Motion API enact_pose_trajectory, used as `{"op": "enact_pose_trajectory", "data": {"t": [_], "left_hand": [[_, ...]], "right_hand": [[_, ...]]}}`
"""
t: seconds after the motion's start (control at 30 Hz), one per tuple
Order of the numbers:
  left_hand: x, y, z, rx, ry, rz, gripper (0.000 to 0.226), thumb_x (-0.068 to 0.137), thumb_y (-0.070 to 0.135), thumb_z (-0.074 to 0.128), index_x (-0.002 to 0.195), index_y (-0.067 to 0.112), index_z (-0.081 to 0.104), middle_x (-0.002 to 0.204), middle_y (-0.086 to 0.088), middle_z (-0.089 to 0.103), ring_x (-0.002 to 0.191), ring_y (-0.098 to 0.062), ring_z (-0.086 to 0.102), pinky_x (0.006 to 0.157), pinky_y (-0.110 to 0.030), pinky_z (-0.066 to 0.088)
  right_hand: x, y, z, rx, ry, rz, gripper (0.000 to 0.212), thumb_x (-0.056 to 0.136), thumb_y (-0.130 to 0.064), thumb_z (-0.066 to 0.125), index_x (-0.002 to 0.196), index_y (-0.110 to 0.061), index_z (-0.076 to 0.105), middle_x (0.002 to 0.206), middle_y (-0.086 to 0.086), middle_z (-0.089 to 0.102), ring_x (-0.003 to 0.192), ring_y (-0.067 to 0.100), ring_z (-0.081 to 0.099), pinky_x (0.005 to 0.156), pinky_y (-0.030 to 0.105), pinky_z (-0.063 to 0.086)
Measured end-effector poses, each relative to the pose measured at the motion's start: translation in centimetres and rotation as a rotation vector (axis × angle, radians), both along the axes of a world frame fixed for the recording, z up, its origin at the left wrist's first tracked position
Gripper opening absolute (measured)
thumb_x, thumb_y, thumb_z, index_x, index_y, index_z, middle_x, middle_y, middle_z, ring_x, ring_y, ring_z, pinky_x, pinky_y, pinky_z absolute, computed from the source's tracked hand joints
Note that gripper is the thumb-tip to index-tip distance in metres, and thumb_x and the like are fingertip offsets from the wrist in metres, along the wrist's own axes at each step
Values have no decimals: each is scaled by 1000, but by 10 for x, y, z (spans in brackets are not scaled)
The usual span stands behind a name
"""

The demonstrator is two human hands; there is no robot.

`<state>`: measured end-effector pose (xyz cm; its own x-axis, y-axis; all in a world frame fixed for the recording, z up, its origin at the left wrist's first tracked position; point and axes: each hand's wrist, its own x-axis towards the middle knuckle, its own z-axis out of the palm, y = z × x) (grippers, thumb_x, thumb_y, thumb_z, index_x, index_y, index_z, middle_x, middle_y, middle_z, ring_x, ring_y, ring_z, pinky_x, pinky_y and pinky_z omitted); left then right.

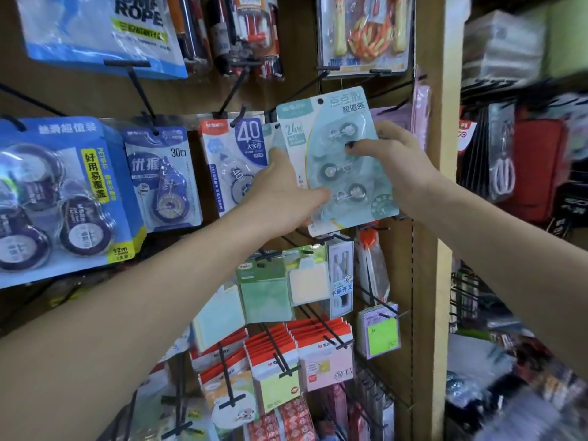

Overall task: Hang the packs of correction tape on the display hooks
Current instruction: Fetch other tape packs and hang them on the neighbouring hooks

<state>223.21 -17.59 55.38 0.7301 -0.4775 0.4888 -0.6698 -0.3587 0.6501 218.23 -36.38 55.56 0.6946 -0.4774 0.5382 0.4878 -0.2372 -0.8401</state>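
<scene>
A pale teal pack of correction tape [340, 122] is held up against the display board, right of centre. My left hand [283, 189] grips its lower left edge, thumb across the front. My right hand [394, 160] holds its right side, thumb pressed on the blister. The pack's hang hole sits near the top left corner, close to a black hook [270, 114]; whether the hook passes through the hole I cannot tell. More tape packs hang to the left: a white "40" pack [229, 148], a blue "30m" pack [162, 173] and a large blue multi-pack [63, 192].
Black hooks stick out toward me across the board. Sticky-note packs [270, 291] and red-topped packs [305, 345] hang below. A jump-rope bag [105, 30] hangs above left. A wooden post [445, 186] bounds the board on the right, with blurred shelves beyond.
</scene>
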Motion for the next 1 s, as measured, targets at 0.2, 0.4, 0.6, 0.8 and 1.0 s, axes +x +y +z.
{"op": "enact_pose_trajectory", "data": {"t": [0.2, 0.4, 0.6, 0.8, 1.0], "left_hand": [[8, 4, 7, 54, -59, 63, 61, 83, 40, 77, 127, 19, 41, 109, -2, 70, 94, -27, 73, 87, -48, 62], [17, 5, 9, 76, -90, 87, 57, 87, 40, 76, 129, 20, 42, 116, -1, 70, 102, -27, 71, 90, -45, 60], [31, 4, 9, 210, -116, 127, 67, 94, 43, 67, 146, 18, 34, 130, -1, 65, 117, -27, 63, 100, -43, 54], [48, -5, 7, 166, 103, 29, 48, 94, 32, 67, 138, 23, 48, 131, 1, 63, 122, -20, 59, 106, -39, 50], [62, 1, 1, 212, 198, -29, 18, 101, 34, 61, 115, 29, 52, 96, 8, 48, 78, -2, 43, 60, -11, 32]], "right_hand": [[9, 5, 0, 20, 23, 16, 33, 92, -11, 70, 125, -13, 70, 100, 4, 79, 89, 25, 79, 66, 35, 61], [27, 5, 1, 31, 34, -5, 34, 92, -14, 71, 125, -17, 71, 105, 5, 80, 95, 29, 79, 79, 43, 64], [60, 7, 1, 2, 63, -60, 62, 89, -21, 75, 146, -30, 52, 133, 0, 67, 111, 27, 72, 94, 48, 61], [104, 11, 2, -42, 109, -72, 60, 97, -21, 69, 151, -36, 47, 137, -3, 66, 117, 25, 69, 100, 48, 58], [140, 15, -1, -181, 163, -83, 56, 102, -23, 59, 152, -43, 43, 123, -9, 64, 119, 25, 67, 107, 49, 53]]}}
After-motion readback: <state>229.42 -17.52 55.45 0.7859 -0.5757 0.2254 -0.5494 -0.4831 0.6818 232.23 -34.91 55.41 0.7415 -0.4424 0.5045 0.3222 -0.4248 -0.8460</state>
